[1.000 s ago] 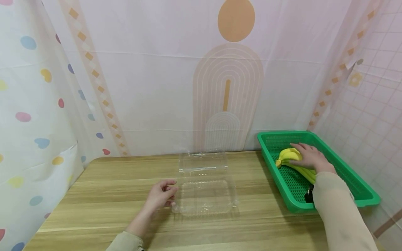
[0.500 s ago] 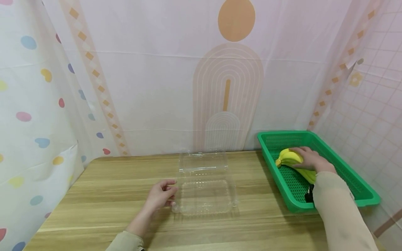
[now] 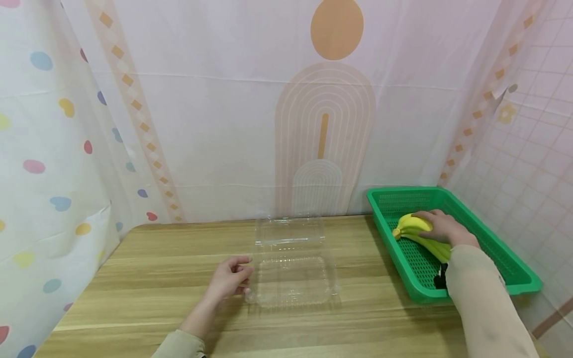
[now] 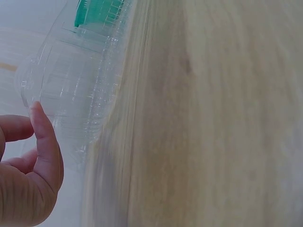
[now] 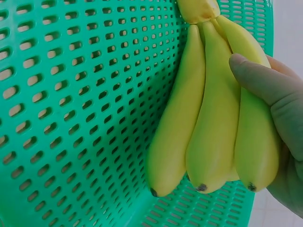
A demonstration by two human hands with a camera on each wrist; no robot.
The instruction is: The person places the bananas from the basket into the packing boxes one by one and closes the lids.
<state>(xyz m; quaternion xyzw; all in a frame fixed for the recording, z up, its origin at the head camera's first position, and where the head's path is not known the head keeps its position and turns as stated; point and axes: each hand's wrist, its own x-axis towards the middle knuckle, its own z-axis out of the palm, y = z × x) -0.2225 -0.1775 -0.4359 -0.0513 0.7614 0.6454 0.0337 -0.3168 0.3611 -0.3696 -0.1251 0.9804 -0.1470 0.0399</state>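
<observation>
A clear plastic clamshell container [image 3: 293, 281] lies on the table with its lid folded back toward the wall. At its left edge my left hand [image 3: 228, 279] pinches the rim between thumb and forefinger; the left wrist view shows the thumb tip [image 4: 36, 108] right at the clear plastic container's edge [image 4: 61, 80]. Over on the right, my right hand [image 3: 440, 227] grips a bunch of bananas [image 3: 409, 224] inside the green basket. In the right wrist view the thumb [image 5: 255, 78] lies across the bananas [image 5: 213, 113], and the other fingers are mostly hidden behind them.
The green basket [image 3: 403, 266] with perforated walls stands at the table's right side, against the curtain. A small black item [image 3: 440, 277] shows beside my right sleeve. Patterned curtains [image 3: 224, 124] hang behind and beside the wooden table [image 3: 156, 278].
My right hand has come down onto the bananas, its fingers closing round them. The left hand and the container have stayed in place.
</observation>
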